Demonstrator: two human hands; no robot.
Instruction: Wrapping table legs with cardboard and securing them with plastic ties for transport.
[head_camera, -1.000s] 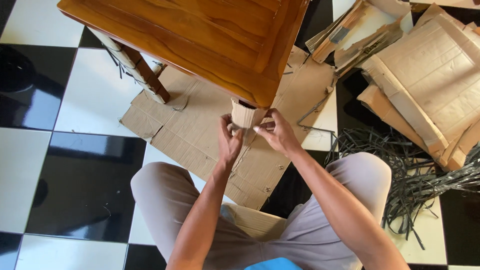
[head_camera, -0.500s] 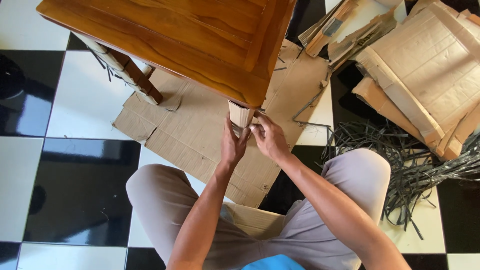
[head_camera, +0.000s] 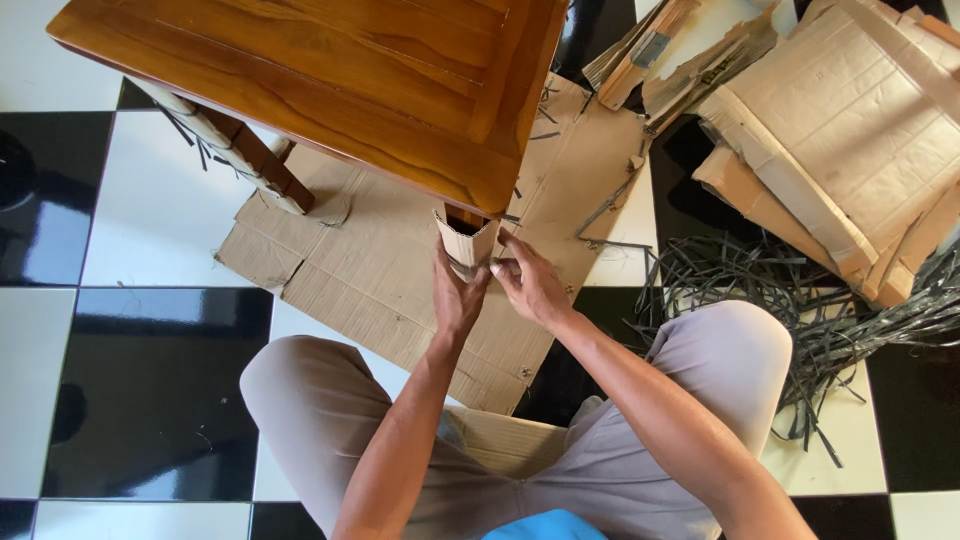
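A brown wooden table (head_camera: 330, 90) stands over me, its near leg wrapped in a cardboard sleeve (head_camera: 465, 243). My left hand (head_camera: 455, 300) grips the sleeve from below on its left side. My right hand (head_camera: 530, 285) presses fingers against the sleeve's right side. Another table leg (head_camera: 240, 160), wrapped in pale padding, shows at the left under the tabletop. I sit on the floor with my knees spread either side of my arms.
A flat cardboard sheet (head_camera: 380, 280) lies on the black-and-white tiled floor (head_camera: 150, 380) under the table. Piled cardboard pieces (head_camera: 840, 130) lie at the upper right. Loose black plastic straps (head_camera: 800, 300) spread beside my right knee.
The view has shifted, so the table now sits lower and nearer. Both hands stay on the cardboard-wrapped leg, closing tighter around the sleeve.
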